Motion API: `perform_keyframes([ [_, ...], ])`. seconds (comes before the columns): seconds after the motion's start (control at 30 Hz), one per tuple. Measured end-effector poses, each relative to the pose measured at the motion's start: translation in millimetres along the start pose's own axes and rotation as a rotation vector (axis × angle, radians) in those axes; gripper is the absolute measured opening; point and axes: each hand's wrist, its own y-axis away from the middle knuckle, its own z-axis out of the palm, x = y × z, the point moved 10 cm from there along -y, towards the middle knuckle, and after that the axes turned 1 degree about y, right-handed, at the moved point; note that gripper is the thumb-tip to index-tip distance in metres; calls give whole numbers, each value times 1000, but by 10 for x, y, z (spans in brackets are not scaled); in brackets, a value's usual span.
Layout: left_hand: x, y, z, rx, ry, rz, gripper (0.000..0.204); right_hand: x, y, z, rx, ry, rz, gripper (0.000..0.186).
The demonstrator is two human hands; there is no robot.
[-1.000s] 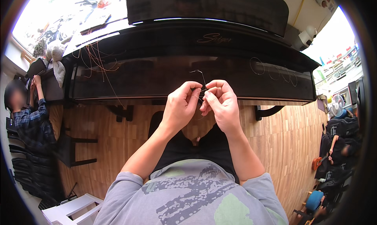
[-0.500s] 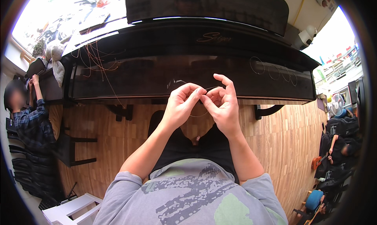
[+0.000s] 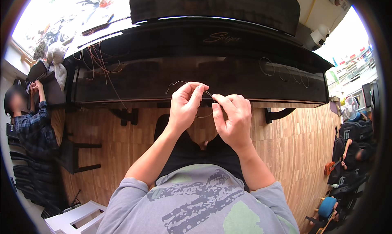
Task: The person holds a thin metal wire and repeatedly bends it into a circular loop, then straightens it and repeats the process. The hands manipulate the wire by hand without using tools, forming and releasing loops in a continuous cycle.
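My left hand (image 3: 185,106) is closed, its thumb and fingers pinching a thin metal guitar string. The guitar string (image 3: 208,93) bridges the small gap to my right hand (image 3: 233,117), whose thumb and forefinger are also closed around it. A kinked free end sticks out to the left past my left fingers, and part of a loop hangs below between the hands. Both hands are held in front of the near edge of a glossy black piano (image 3: 163,81). Within the fingers the string is hidden.
Loose copper-coloured strings (image 3: 100,62) lie at the piano's left, and several coiled strings (image 3: 267,66) at its right. A seated person (image 3: 30,119) is at far left, near a black stool (image 3: 83,156). At right are a fan (image 3: 350,107) and another person holding a small guitar (image 3: 329,168).
My right hand has turned over, its raised fingers folding down, and shifted slightly lower. A kinked string end now shows left of my left hand. A small gap has opened between the hands.
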Motion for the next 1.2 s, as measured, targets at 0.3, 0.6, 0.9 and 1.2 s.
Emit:
perform_keyframes([
  [0.3, -36, 2, 21, 88, 270, 28, 11, -81, 102, 142, 20, 266, -39, 23],
  [0.6, 96, 93, 95, 78, -81, 214, 11, 132, 61, 121, -36, 80, 128, 21],
  [0.9, 200, 173, 109, 110, -231, 298, 11, 421, 272, 316, -142, -748, 672, 22],
  [1.2, 221, 254, 217, 3, -177, 381, 6, 478, 337, 503, -312, -946, 754, 16],
])
